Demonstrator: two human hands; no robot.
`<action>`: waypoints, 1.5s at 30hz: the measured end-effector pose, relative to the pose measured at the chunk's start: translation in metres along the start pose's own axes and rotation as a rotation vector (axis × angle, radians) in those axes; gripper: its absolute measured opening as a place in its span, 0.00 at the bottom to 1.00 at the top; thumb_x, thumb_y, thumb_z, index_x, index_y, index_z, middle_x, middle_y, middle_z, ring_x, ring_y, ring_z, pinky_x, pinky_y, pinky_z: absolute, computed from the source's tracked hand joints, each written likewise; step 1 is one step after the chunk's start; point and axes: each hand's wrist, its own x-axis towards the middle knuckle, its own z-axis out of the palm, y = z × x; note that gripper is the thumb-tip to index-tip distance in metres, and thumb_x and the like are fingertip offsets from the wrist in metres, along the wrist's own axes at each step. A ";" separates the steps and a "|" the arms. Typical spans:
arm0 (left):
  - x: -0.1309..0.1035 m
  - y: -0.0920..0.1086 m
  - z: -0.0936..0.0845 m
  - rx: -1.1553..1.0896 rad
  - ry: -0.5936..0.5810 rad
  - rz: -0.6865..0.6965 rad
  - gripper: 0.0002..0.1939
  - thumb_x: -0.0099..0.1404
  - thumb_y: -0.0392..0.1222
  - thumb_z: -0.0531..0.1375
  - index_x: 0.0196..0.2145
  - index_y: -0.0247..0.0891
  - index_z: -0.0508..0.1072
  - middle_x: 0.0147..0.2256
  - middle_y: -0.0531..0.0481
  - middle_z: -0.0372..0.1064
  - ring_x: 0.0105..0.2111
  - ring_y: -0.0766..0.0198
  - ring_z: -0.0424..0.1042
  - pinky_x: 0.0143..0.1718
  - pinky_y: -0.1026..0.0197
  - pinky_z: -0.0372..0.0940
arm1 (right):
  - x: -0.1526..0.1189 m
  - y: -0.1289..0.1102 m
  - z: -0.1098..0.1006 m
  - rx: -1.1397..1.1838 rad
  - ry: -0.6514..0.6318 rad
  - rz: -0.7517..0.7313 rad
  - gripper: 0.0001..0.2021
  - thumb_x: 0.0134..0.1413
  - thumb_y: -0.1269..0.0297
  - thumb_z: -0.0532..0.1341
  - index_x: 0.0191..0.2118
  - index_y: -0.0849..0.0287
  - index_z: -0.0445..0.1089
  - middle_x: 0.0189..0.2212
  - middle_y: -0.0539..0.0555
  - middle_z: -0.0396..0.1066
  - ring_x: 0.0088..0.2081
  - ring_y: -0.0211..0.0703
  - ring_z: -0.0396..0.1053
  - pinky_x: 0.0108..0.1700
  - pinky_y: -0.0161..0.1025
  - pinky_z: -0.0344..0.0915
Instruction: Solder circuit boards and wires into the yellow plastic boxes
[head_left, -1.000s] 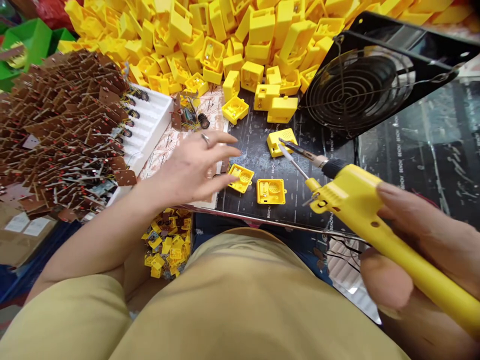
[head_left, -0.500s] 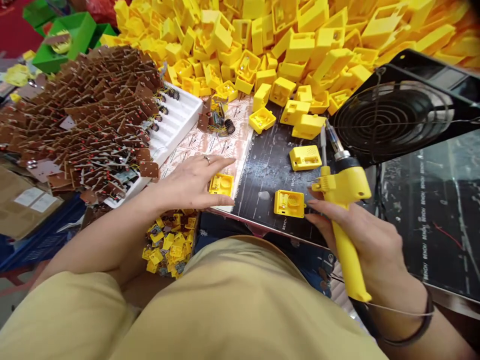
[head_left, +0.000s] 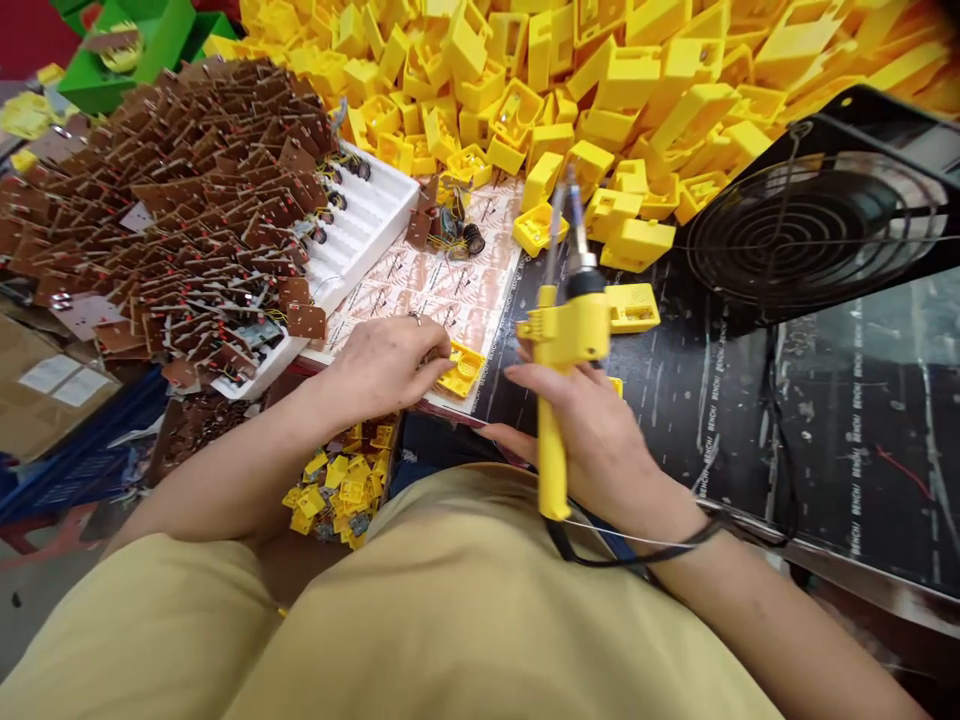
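Note:
At the left side of the bench edge, my left hand [head_left: 394,365] has its fingers curled at the left end of a small yellow case [head_left: 463,368]. Whether the fingertips grip the case or a small part is hidden. My right hand [head_left: 592,420] holds a yellow soldering gun [head_left: 564,340], its metal tip pointing away from me and blurred. Beneath and behind the right hand, a bit of another yellow case [head_left: 616,386] shows. A further yellow case [head_left: 632,308] lies just right of the gun.
Brown circuit boards [head_left: 202,210] are heaped on a white foam tray [head_left: 367,215] at left. Yellow cases [head_left: 630,80] pile up at the back. A black fan [head_left: 810,220] stands at right. Below the bench edge is a box of yellow parts [head_left: 345,490].
My right hand has moved left with the soldering gun, now partly over a case. My left hand's spread fingers have curled in at the left case, which sits slightly further right in view.

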 end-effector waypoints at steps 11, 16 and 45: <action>-0.001 -0.002 0.002 -0.093 0.055 -0.015 0.11 0.68 0.43 0.56 0.40 0.37 0.76 0.38 0.47 0.78 0.40 0.55 0.77 0.41 0.57 0.66 | 0.019 -0.006 0.034 0.043 -0.060 0.023 0.22 0.63 0.61 0.60 0.59 0.58 0.55 0.43 0.58 0.71 0.42 0.48 0.72 0.42 0.44 0.73; 0.004 -0.001 -0.008 0.142 -0.026 0.085 0.15 0.69 0.47 0.55 0.41 0.35 0.76 0.37 0.43 0.77 0.41 0.49 0.76 0.41 0.52 0.67 | 0.019 -0.006 0.030 0.069 -0.086 0.032 0.23 0.62 0.63 0.61 0.59 0.57 0.54 0.44 0.59 0.71 0.44 0.49 0.73 0.42 0.43 0.73; 0.008 -0.012 0.012 -0.273 0.190 0.124 0.10 0.66 0.42 0.58 0.36 0.37 0.78 0.37 0.48 0.78 0.43 0.56 0.73 0.52 0.50 0.62 | 0.022 -0.003 0.000 -0.003 0.017 0.035 0.24 0.58 0.55 0.66 0.56 0.53 0.63 0.41 0.55 0.74 0.41 0.46 0.75 0.47 0.45 0.73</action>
